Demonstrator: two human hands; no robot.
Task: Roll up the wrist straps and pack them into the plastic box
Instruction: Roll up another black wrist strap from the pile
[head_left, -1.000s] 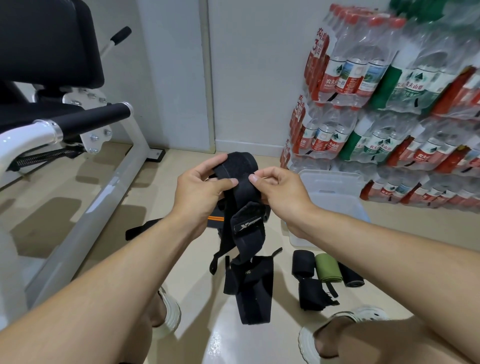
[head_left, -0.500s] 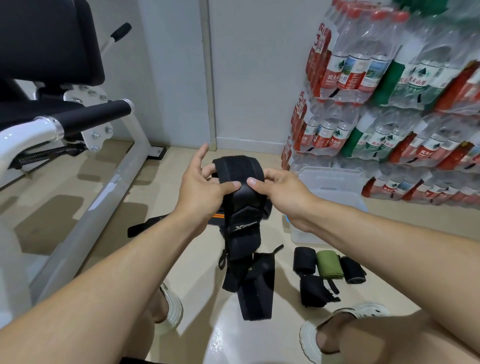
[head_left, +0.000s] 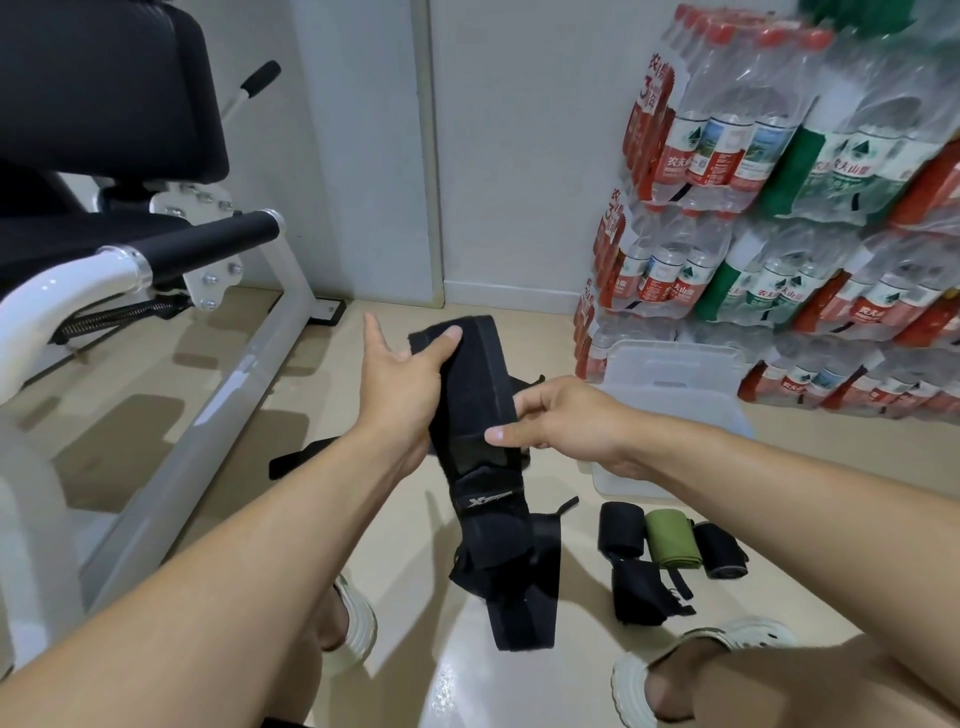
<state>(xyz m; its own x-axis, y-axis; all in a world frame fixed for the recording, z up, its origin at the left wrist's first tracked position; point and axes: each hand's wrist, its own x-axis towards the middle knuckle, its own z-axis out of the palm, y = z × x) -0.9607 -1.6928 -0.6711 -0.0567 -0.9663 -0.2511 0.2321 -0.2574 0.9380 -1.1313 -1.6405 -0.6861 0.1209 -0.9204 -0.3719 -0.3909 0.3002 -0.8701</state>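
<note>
A black wrist strap (head_left: 475, 395) is stretched out in the air in front of me, its lower end with a white logo hanging toward the floor. My left hand (head_left: 402, 382) grips its upper end, thumb on top. My right hand (head_left: 558, 418) pinches the strap's right edge lower down. Under it another black strap (head_left: 524, 608) lies flat on the floor. To the right lie rolled straps: a black one (head_left: 621, 527), a green one (head_left: 672, 538) and another black one (head_left: 719, 556). The clear plastic box (head_left: 675, 384) stands behind my right hand.
A white exercise machine (head_left: 156, 291) with black pads fills the left side. Stacked packs of bottled water (head_left: 779, 208) line the right wall. A loose black strap (head_left: 641, 595) lies by the rolls. My feet in white sandals (head_left: 727, 654) rest on the beige floor.
The strap that was bunched between both hands is now pulled out longer. My left hand moved up to its top end and my right hand slid down along its right edge.
</note>
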